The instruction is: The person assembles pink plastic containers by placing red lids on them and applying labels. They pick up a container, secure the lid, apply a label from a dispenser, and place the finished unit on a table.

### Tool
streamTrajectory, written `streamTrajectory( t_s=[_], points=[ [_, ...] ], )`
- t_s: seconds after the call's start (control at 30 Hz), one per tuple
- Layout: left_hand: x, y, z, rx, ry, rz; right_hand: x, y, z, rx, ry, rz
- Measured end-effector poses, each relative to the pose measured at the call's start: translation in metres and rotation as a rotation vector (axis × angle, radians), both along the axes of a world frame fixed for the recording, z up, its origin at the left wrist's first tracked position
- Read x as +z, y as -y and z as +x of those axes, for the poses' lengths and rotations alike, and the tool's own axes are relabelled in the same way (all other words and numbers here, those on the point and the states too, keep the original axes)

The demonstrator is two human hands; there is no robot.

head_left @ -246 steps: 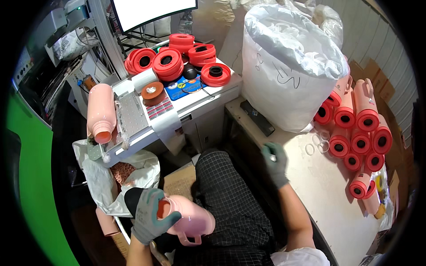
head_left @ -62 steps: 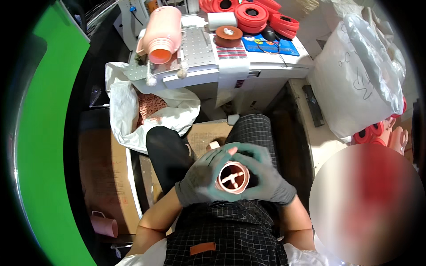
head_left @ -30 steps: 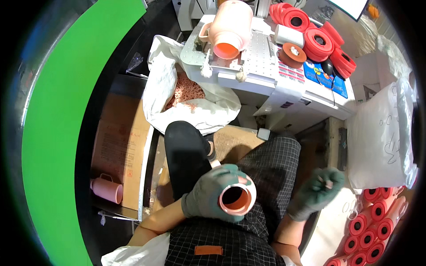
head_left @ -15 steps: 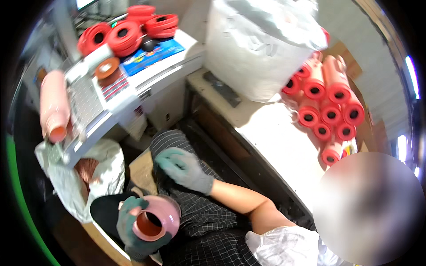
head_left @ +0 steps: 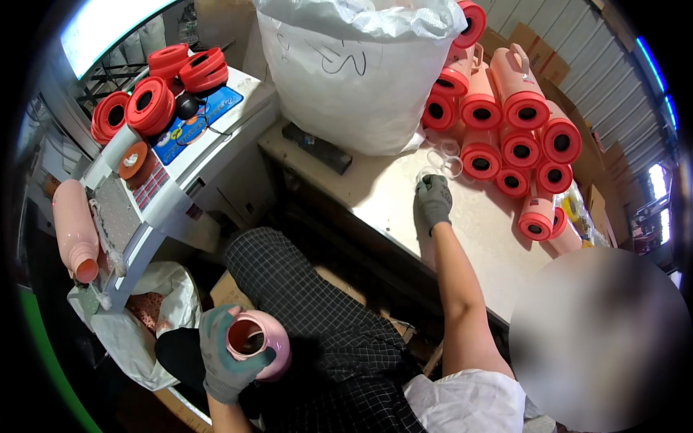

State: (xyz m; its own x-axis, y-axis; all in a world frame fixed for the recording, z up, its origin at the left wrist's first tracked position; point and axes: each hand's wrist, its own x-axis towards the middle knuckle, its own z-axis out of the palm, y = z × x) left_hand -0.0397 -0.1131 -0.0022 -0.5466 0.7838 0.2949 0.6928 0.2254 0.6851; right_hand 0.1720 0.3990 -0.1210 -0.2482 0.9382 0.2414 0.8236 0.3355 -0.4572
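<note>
My left hand (head_left: pixel 220 353) is wrapped round a glossy pink bottle (head_left: pixel 277 345) held over my lap. Its round mouth tilts up toward me, and the inside looks metallic. A grey-green work glove covers each hand. At the end of my outstretched right arm, my right hand (head_left: pixel 434 200) is on the white tabletop (head_left: pixel 368 191), fingers pinched together at the edge of a clear ring (head_left: pixel 424 172). More clear rings (head_left: pixel 452 167) lie loosely just beyond those fingertips. The glove hides part of the grip.
Pink bottles with red ends (head_left: pixel 521 148) are stacked at the right, behind the rings. A big white sack (head_left: pixel 346 79) stands on the tabletop. On the left bench, red rings (head_left: pixel 150 105) sit near another pink bottle (head_left: pixel 74 224). Below it hangs an open white bag (head_left: pixel 180 289).
My right hand has gone from above my knee out to the clear rings on the tabletop. My left hand keeps hold of the pink bottle. The view has shifted.
</note>
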Motion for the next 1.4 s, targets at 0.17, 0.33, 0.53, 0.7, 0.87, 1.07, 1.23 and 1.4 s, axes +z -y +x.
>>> streamTrajectory(
  t_s=[0.17,0.33,0.53,0.7,0.87,1.07,1.23,1.4],
  points=[
    [-0.015,-0.002,0.019,0.204,0.275,0.142,0.037,0.13,-0.078,0.501,-0.698,-0.486],
    [0.02,-0.003,0.018,0.07,-0.317,-0.132,0.11,0.28,-0.122,1.49,-0.583,-0.149],
    [0.039,0.011,-0.001,0.037,-0.27,-0.068,0.125,0.316,-0.135,1.56,-0.538,-0.093],
    [0.035,0.025,-0.001,-0.015,-0.158,0.005,0.141,0.325,-0.122,1.745,-0.255,0.058],
    [0.037,0.032,0.005,-0.004,-0.467,-0.091,0.138,0.334,-0.118,1.762,-0.122,-0.135],
    [0.059,0.031,0.01,0.185,-0.463,-0.274,0.128,0.365,-0.119,1.655,-0.195,-0.025],
    [0.057,0.036,0.008,0.259,-0.552,-0.38,0.127,0.366,-0.125,1.735,-0.2,0.055],
    [0.079,0.03,-0.015,0.107,-0.601,-0.482,0.126,0.373,-0.132,1.727,-0.332,0.236]
  ],
)
